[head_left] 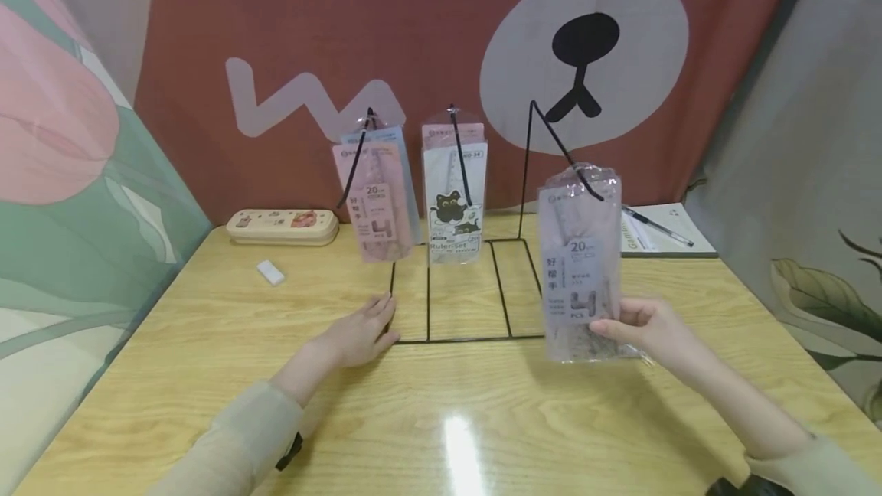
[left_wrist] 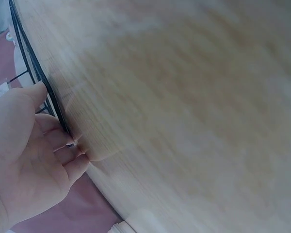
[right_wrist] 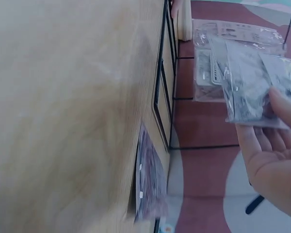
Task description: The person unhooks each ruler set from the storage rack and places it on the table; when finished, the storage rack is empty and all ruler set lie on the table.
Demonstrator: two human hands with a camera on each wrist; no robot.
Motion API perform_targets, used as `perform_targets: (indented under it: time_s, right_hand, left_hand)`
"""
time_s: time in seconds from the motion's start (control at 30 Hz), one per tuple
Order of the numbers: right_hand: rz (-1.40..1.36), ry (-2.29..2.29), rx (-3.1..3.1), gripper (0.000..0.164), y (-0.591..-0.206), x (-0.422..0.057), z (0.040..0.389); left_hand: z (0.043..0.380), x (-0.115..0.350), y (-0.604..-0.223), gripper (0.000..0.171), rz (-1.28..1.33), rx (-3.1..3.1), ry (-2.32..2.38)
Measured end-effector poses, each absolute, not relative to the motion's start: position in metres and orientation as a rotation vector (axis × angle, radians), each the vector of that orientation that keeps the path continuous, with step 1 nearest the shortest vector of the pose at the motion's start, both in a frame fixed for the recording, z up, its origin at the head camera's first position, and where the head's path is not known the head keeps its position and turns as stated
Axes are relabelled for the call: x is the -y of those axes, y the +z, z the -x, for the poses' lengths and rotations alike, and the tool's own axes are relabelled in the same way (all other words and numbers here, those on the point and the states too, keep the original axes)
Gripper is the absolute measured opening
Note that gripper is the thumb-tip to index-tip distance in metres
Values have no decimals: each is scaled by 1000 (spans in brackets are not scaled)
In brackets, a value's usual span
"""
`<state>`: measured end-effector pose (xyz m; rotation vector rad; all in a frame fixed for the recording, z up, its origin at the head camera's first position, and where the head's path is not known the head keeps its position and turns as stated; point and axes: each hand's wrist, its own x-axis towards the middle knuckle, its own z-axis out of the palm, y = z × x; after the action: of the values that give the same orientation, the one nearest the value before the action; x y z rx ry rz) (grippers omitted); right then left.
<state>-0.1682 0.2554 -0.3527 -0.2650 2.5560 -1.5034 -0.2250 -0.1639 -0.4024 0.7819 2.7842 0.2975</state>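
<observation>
My right hand (head_left: 648,327) pinches the lower right edge of a clear-wrapped pinkish ruler set (head_left: 579,274), thumb in front. The pack's top overlaps the tip of the right hook of a black wire rack (head_left: 468,340); whether the hook passes through its hole I cannot tell. In the right wrist view, layered plastic packs (right_wrist: 247,82) show above the right fingers. My left hand (head_left: 358,331) holds the rack's front left base corner, its thumb and curled fingers at the wire (left_wrist: 56,107). Pink and blue ruler sets (head_left: 375,205) hang from the left hook, white and pink ones (head_left: 455,197) from the middle.
A cream pencil case (head_left: 282,227) and a white eraser (head_left: 270,272) lie at the back left. At the back right, a pen (head_left: 658,226) rests on a notebook (head_left: 678,224). Another plastic pack (right_wrist: 150,179) is by the table surface in the right wrist view.
</observation>
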Motion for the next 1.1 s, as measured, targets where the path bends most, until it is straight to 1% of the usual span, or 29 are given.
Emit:
perform_targets:
  time_s: [0.23,0.37,0.43,0.5,0.57,0.67,0.77,0.9,1.03,1.1]
  right_hand:
    - [364,-1432,-2611,21,-358,-282,131]
    - [415,-1418,-2650,22,-359,-300,120]
    - [373,-1404,-2677,25,-358,-310,118]
    - [274,-1372,-2734,26,-354,-320,118]
    - [136,-1314,-2789,29,-350,-330,122]
    - [-35,-1189,-2891,42,-347,-341,132]
    - [-96,-1040,-2986,55,-350,-350,145]
    - [-65,-870,-3051,53,-360,-359,164]
    - [-61,-751,-3002,48,-367,-366,183]
    - [-72,-709,-2965,48,-370,-367,191]
  left_hand:
    - [226,166,-402,63,-779,-2784,298]
    - [226,167,-402,63,-775,-2780,297]
    - [225,167,-402,63,-770,-2777,298]
    - [224,167,-402,63,-770,-2775,297]
    - [223,167,-402,62,-774,-2775,297]
    - [223,167,-401,63,-779,-2774,292]
    - [223,166,-401,63,-783,-2770,295]
    - [224,166,-402,63,-773,-2770,297]
    - [224,166,-403,63,-762,-2773,298]
    - [224,166,-403,63,-766,-2772,302]
